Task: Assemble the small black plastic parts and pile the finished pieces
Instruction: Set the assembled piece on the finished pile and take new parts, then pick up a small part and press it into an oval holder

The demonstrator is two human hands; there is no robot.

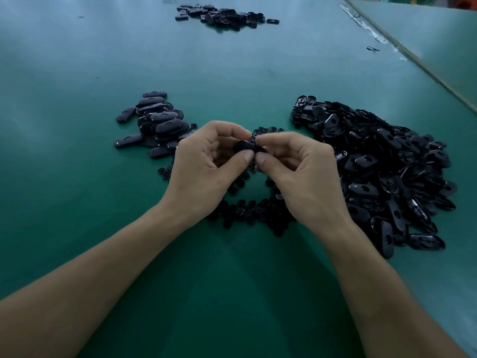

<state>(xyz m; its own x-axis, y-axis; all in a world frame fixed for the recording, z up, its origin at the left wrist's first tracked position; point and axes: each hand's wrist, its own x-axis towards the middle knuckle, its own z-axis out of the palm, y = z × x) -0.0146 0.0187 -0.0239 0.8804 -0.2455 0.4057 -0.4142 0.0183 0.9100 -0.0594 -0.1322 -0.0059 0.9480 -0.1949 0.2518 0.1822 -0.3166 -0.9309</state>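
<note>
My left hand (206, 166) and my right hand (299, 174) meet above the green table (77, 189) and together pinch one black oval part (246, 146) between thumbs and fingertips. Beneath them lies a scatter of small round black pieces (253, 210). To the left sits a pile of closed oval pieces (157, 125). To the right spreads a large heap of open oval shells (387, 171).
A third pile of black parts (224, 15) lies far back on the table. A table seam with tape (374, 34) runs diagonally at the upper right, with a small loose black bit (372, 49) beside it.
</note>
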